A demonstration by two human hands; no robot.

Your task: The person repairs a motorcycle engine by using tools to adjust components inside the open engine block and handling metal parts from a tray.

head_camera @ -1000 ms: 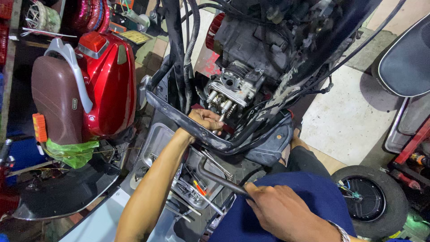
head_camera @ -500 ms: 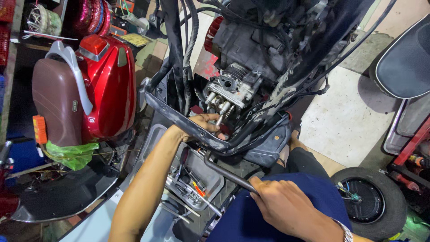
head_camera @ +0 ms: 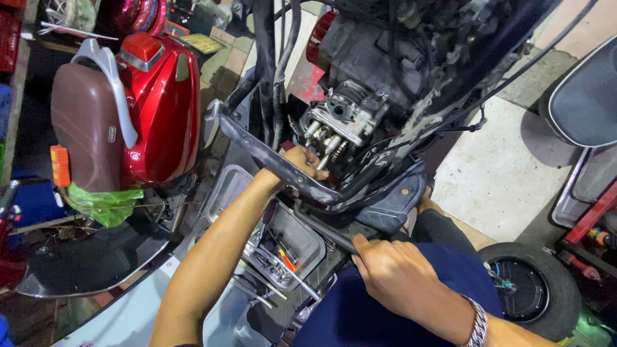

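Reaching up past a dark frame tube (head_camera: 276, 160), the left hand (head_camera: 302, 160) sits just under the exposed engine (head_camera: 340, 119) of a stripped scooter, its fingers curled close to the metal studs that stick out of the cylinder head; whether the grip is clamped on anything there cannot be told, since the tube hides part of the hand. The right hand (head_camera: 392, 273) lies lower and nearer the camera, with its grip closed around the end of a long dark bar (head_camera: 324, 228) that runs up and left toward the underside of the engine. A metal bracelet (head_camera: 477, 324) circles that wrist.

Below the left forearm, on the floor, stands a shallow metal tray (head_camera: 228, 186) holding loose tools, among them a screwdriver with an orange handle (head_camera: 287, 260). Left of the tray is a red scooter body (head_camera: 160, 109) with a brown seat (head_camera: 80, 128) and a scrap of green plastic (head_camera: 103, 202) beneath it. A small black wheel (head_camera: 530, 292) lies on the floor at the lower right, near a pale concrete patch (head_camera: 501, 173).
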